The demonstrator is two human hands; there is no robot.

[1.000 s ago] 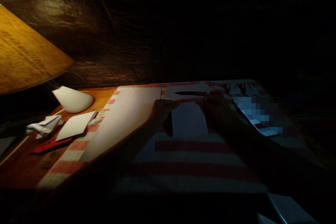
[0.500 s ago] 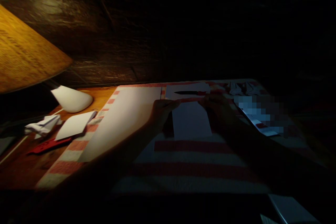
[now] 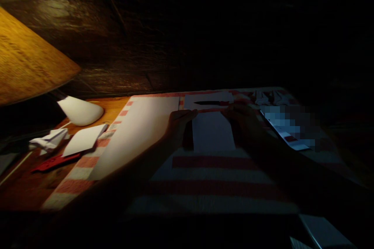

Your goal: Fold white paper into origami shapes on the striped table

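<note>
Your left hand (image 3: 182,120) and right hand (image 3: 242,118) held a small sheet (image 3: 214,132) by its far corners, around the middle of the cloth (image 3: 216,188) on the counter (image 3: 115,105). Beyond it, a knife (image 3: 210,103) lay on paper (image 3: 210,96) near the far edge.

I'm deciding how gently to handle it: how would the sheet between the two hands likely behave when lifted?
The sheet is probably floppy, as its right edge seems to curve. It is likely light for its size, since hardly any thickness shows. It might crease if squeezed, as it looks like plain paper.
</note>
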